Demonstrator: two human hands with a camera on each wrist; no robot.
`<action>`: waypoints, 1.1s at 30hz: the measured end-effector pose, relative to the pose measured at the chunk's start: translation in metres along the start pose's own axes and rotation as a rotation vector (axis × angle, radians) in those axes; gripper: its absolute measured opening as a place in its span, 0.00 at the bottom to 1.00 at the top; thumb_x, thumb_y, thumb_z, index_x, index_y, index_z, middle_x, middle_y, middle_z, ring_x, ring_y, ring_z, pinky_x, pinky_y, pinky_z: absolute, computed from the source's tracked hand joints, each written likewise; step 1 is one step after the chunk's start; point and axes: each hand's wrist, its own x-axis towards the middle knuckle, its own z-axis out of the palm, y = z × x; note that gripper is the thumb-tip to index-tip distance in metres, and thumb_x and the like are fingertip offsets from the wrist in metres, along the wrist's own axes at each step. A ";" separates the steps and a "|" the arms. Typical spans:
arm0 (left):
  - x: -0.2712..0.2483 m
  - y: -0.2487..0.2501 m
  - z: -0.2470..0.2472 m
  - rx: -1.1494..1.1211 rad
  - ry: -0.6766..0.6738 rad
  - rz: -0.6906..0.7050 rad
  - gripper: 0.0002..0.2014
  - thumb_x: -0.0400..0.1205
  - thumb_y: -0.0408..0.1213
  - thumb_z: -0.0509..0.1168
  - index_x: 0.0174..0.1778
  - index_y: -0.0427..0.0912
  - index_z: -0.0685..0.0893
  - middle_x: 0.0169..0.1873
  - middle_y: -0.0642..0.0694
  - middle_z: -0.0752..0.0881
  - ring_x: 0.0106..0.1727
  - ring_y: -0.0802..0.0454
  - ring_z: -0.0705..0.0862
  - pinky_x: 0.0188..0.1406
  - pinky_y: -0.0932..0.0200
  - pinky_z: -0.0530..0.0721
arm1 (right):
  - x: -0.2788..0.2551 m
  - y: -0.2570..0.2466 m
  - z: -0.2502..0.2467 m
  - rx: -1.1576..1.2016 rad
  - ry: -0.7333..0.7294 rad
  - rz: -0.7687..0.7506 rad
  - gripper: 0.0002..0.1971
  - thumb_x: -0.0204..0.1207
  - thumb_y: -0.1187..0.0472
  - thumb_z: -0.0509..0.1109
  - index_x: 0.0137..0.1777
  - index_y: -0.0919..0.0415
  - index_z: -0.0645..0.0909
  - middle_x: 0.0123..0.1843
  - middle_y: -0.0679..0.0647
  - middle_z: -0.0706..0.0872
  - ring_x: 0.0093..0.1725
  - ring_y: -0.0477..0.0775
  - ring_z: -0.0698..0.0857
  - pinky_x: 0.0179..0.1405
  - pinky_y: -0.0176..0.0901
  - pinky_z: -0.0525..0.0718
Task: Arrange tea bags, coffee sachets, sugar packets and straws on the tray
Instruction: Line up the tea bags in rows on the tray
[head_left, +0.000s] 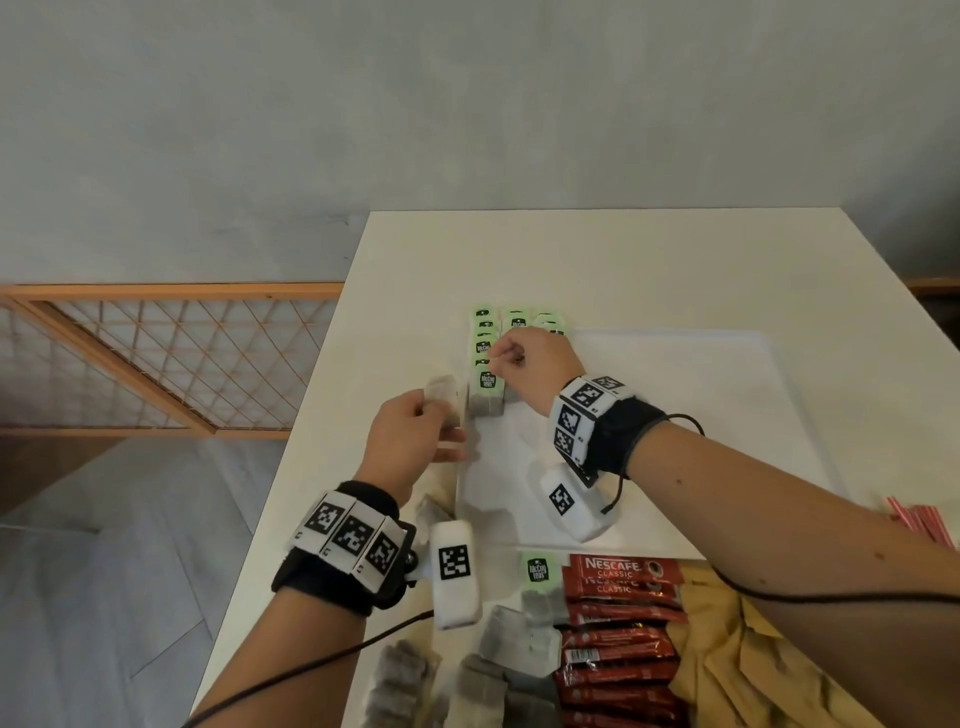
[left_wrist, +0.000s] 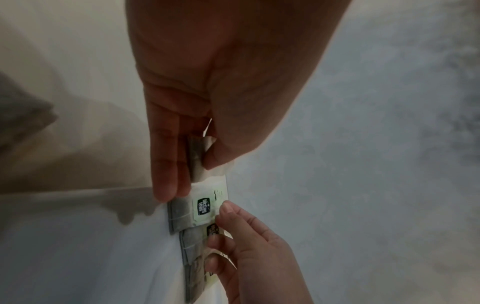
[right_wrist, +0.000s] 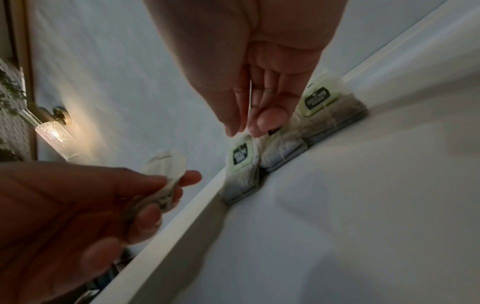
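Pinched between thumb and fingers, a soft grey-beige tea bag (head_left: 444, 400) sits in the grip of the left hand (head_left: 410, 441), held in the air just left of the tray's left rim; its paper looks thin and crumpled, and the left wrist view shows the bag (left_wrist: 196, 158) edge-on with most of its face covered by the fingers (left_wrist: 168, 164). On the other side, the right hand (head_left: 530, 371) has its fingers curled downward, thumb and fingertips closed on the top of a pale green paper tag on the nearest bag in the row (head_left: 487, 397); from the right wrist view the fingertips (right_wrist: 270, 121) meet just above that tag, though blur makes it hard to tell whether they hold the tag or the thin string. Flat and white with a low raised rim, the tray (head_left: 701, 415) lies on a smooth white table (head_left: 623, 260), and its left corner carries rows of tea bags (head_left: 514, 325), gauzy pouches with glossy green labels, partly hidden behind the right hand. Near the table's front edge lie loose tea bags (head_left: 493, 670), red foil coffee sachets (head_left: 618, 639) whose lower ones are cut off by the frame, and yellowish sugar packets (head_left: 727, 649) half covered by the right forearm. Red-and-white striped straws (head_left: 919, 519) peek out beyond that arm.
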 end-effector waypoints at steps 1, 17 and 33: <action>-0.001 0.001 0.002 0.006 -0.010 0.011 0.09 0.85 0.27 0.59 0.44 0.35 0.83 0.34 0.42 0.83 0.32 0.51 0.87 0.28 0.58 0.87 | -0.003 0.000 -0.003 0.029 0.012 -0.003 0.07 0.77 0.59 0.73 0.53 0.58 0.86 0.49 0.53 0.87 0.46 0.49 0.84 0.50 0.38 0.82; -0.029 0.021 0.042 0.244 -0.068 0.234 0.11 0.80 0.44 0.72 0.43 0.39 0.88 0.40 0.47 0.90 0.39 0.52 0.87 0.41 0.50 0.89 | -0.071 -0.005 -0.061 0.196 0.073 -0.009 0.10 0.74 0.56 0.77 0.36 0.60 0.84 0.29 0.51 0.87 0.30 0.46 0.84 0.40 0.45 0.86; -0.041 0.015 0.064 0.120 -0.066 0.271 0.04 0.82 0.31 0.69 0.48 0.35 0.87 0.41 0.38 0.90 0.38 0.49 0.90 0.37 0.56 0.91 | -0.095 -0.002 -0.063 0.205 0.002 0.124 0.10 0.80 0.53 0.70 0.48 0.60 0.80 0.40 0.54 0.88 0.34 0.55 0.88 0.38 0.50 0.90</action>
